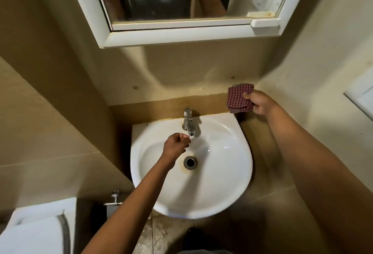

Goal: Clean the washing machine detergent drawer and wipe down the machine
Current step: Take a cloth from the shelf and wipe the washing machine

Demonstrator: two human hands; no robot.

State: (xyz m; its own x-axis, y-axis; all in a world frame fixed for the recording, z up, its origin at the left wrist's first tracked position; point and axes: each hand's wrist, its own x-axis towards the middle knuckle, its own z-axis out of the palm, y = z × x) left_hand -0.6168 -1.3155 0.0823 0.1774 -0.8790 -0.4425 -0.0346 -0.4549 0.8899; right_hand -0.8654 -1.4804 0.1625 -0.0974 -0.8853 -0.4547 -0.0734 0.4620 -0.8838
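My right hand (257,101) grips a folded red checked cloth (238,98) up near the wall, above the right rear corner of the white sink (222,183). My left hand (176,144) is over the basin with its fingers curled, just below the spout of the chrome tap (188,121). It holds nothing that I can make out. No washing machine or detergent drawer is in view.
A drain (190,162) lies in the middle of the basin. A white-framed mirror cabinet (181,35) hangs above the sink. A white toilet cistern (38,231) and a wall valve (115,199) are at lower left. Tan walls close in on both sides.
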